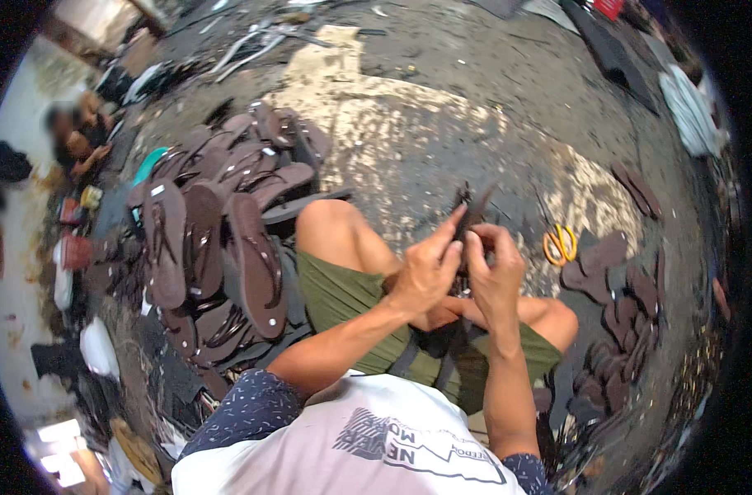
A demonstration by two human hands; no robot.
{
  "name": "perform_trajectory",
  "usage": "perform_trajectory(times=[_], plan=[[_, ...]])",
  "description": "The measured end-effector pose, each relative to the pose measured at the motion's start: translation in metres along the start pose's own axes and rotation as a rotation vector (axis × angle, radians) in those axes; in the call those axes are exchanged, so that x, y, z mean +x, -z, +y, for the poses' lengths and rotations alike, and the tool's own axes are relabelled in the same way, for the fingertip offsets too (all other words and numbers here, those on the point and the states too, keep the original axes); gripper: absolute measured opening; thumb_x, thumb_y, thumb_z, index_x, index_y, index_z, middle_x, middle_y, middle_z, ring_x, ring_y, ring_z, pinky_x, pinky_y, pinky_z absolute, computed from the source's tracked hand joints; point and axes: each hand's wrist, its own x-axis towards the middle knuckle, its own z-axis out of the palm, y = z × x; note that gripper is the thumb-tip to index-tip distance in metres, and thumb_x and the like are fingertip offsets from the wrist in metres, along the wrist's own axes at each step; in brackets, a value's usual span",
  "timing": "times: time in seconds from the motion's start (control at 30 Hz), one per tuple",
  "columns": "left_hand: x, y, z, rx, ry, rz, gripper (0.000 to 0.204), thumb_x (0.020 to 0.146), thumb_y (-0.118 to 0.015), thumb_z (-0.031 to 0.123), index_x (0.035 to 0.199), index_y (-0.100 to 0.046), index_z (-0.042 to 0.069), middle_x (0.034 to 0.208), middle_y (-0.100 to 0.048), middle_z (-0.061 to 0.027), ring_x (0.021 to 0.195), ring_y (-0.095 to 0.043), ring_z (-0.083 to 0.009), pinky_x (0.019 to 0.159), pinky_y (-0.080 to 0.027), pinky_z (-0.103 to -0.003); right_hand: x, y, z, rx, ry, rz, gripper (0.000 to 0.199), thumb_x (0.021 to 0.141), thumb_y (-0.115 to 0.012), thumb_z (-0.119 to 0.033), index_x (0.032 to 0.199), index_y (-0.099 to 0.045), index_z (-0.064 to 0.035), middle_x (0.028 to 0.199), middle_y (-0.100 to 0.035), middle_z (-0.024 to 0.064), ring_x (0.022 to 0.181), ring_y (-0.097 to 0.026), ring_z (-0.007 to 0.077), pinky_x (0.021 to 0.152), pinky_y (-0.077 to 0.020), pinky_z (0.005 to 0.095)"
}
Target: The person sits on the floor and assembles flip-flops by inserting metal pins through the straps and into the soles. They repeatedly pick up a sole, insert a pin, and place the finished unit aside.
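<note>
Close together above my crossed legs (343, 239), both hands are closed on thin dark straps (472, 213), which look like sandal straps and stick up past my fingers. My left hand (427, 271) pinches them from the left side. Thumb and fingers of my right hand (498, 260) press together on the right side of the same straps. The lower part of what I hold is hidden behind my fingers. To the right of my right hand lie scissors (560, 245) with yellow handles, on the worn floor sheet.
A large pile of brown flip-flops (256, 247) rises at my left. Brown soles (615, 338) are heaped at my right, with a separate pair (636, 190) farther off. Ahead is a patchy dark floor sheet (425, 124). Another person (79, 140) sits at the far left.
</note>
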Motion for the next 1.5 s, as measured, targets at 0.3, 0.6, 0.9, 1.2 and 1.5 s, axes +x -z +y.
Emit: perform_trajectory(times=[0.3, 0.6, 0.9, 1.2, 1.5], plan=[[0.005, 0.007, -0.005, 0.030, 0.117, -0.014, 0.056, 0.098, -0.053, 0.002, 0.153, -0.044, 0.007, 0.121, -0.064, -0.0318, 0.110, -0.065, -0.0469, 0.087, -0.055, -0.047, 0.006, -0.002, -0.005, -0.213, 0.287, -0.106, 0.013, 0.090, -0.071, -0.015, 0.098, -0.069, -0.0048, 0.090, -0.071, 0.0111, 0.085, -0.066, 0.0310, 0.079, -0.0468, 0.0429], [0.006, -0.001, -0.026, -0.107, 0.162, 0.000, 0.051, 0.098, -0.055, 0.007, 0.149, -0.051, 0.009, 0.129, -0.064, -0.0272, 0.116, -0.068, -0.0378, 0.091, -0.055, -0.040, 0.013, -0.008, 0.005, -0.118, 0.126, -0.093, 0.012, 0.091, -0.070, -0.016, 0.094, -0.068, -0.0054, 0.090, -0.071, 0.0123, 0.085, -0.066, 0.0342, 0.076, -0.0466, 0.0478], [0.002, -0.004, -0.015, -0.075, 0.188, -0.020, 0.048, 0.099, -0.058, 0.004, 0.146, -0.053, 0.002, 0.127, -0.069, -0.0220, 0.113, -0.070, -0.0213, 0.093, -0.055, -0.033, 0.007, -0.012, 0.018, -0.162, 0.267, 0.005, 0.013, 0.092, -0.068, -0.015, 0.096, -0.065, -0.0043, 0.089, -0.069, 0.0098, 0.084, -0.064, 0.0322, 0.079, -0.0464, 0.0441], [0.002, -0.008, -0.038, -0.451, 0.269, 0.012, 0.049, 0.103, -0.055, 0.000, 0.150, -0.042, -0.009, 0.140, -0.059, -0.0162, 0.123, -0.060, -0.0174, 0.101, -0.053, -0.030, 0.005, -0.006, 0.017, -0.136, 0.127, -0.076, 0.018, 0.090, -0.072, -0.019, 0.101, -0.071, -0.0049, 0.090, -0.074, 0.0100, 0.087, -0.069, 0.0279, 0.086, -0.0466, 0.0408], [-0.004, -0.008, -0.034, -0.386, 0.291, -0.023, 0.047, 0.101, -0.056, -0.002, 0.147, -0.049, -0.004, 0.133, -0.063, -0.0096, 0.117, -0.061, -0.0142, 0.099, -0.051, -0.028, 0.006, -0.007, 0.015, -0.169, 0.181, -0.043, 0.015, 0.088, -0.072, -0.016, 0.093, -0.069, -0.0032, 0.083, -0.073, 0.0110, 0.079, -0.070, 0.0283, 0.080, -0.0494, 0.0410]])
